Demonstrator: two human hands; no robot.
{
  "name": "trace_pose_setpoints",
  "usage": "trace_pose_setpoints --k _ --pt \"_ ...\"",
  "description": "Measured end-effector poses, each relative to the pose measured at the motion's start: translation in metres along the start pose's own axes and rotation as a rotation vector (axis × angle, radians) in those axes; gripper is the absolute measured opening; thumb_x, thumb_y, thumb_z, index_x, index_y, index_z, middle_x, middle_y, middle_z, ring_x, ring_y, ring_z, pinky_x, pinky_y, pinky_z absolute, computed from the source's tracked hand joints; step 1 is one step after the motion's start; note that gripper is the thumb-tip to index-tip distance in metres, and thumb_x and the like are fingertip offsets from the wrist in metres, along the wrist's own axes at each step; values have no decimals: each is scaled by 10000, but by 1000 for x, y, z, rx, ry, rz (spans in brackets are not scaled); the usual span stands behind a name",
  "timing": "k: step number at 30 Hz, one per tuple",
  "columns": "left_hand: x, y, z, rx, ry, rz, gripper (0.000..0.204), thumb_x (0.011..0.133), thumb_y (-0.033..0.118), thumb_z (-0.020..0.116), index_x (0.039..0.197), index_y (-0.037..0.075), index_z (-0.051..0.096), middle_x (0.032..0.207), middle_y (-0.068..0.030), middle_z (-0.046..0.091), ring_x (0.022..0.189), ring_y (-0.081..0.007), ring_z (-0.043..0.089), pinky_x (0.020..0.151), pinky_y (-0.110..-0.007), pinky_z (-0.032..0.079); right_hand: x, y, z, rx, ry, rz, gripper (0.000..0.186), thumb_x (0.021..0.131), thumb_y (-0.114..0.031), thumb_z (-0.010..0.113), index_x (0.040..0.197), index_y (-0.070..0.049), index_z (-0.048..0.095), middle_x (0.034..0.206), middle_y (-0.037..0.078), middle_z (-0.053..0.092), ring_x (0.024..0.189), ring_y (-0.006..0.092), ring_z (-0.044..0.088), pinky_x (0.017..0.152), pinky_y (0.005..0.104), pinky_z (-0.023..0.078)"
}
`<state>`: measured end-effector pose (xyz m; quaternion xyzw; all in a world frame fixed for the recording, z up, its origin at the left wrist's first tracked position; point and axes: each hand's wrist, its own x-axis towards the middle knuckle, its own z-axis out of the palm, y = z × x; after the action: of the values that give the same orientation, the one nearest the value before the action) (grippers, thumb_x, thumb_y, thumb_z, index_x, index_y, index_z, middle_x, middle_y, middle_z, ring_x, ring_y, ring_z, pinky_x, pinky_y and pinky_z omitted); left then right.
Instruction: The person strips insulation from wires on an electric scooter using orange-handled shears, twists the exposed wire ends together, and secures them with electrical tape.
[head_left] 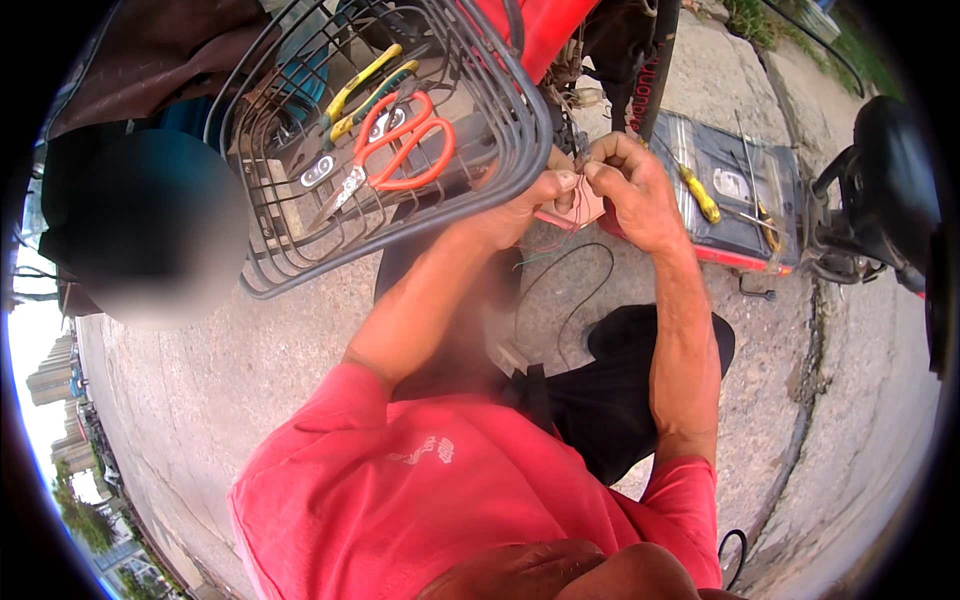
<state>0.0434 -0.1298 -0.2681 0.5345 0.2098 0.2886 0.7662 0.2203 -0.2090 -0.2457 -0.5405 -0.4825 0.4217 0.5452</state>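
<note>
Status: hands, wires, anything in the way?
Left hand and right hand pinching thin wires, close together. Strands trailing below. Black basket rim partly blocking view of left hand.

From the left of two head-worn fisheye cameras, the scene is being viewed downward at close range, with the red shirt (450, 470) being shown nearby, the left grip (525, 205) and right grip (637, 195) being framed above centre, and the pavement (200, 400) being taken in beneath.

Distant buildings (52, 384), cracked pavement (210, 400), grass (752, 22)
</note>
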Motion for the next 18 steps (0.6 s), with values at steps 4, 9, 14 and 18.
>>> trace_pose_setpoints --k 4,9,14,18 --pt "2 -3 2 101 33 49 140 896 196 661 914 59 642 731 4 629 596 -47 520 483 -212 351 -1 3 -3 221 2 143 107 898 -110 601 946 -17 624 857 55 645 674 58 525 596 222 412" --pt "-2 6 7 257 64 91 92 901 131 656 921 44 636 816 -4 634 732 -82 583 645 -238 457 0 3 -8 909 -255 317 142 891 -101 585 1014 -30 569 733 -4 510 574 58 386 521 225 315" --pt "-2 -6 2 293 144 184 74 900 78 651 932 23 613 911 -27 646 862 -115 613 806 -279 504 -1 7 -14 878 -288 323 246 886 -88 586 1114 3 570 716 -12 473 584 67 391 536 229 317" --pt "-5 -1 8 134 186 158 87 897 42 632 976 23 601 915 -54 650 873 -132 621 813 -304 529 -2 6 -13 552 -208 252 324 890 -100 594 1192 15 572 743 -13 503 625 63 426 565 223 341"
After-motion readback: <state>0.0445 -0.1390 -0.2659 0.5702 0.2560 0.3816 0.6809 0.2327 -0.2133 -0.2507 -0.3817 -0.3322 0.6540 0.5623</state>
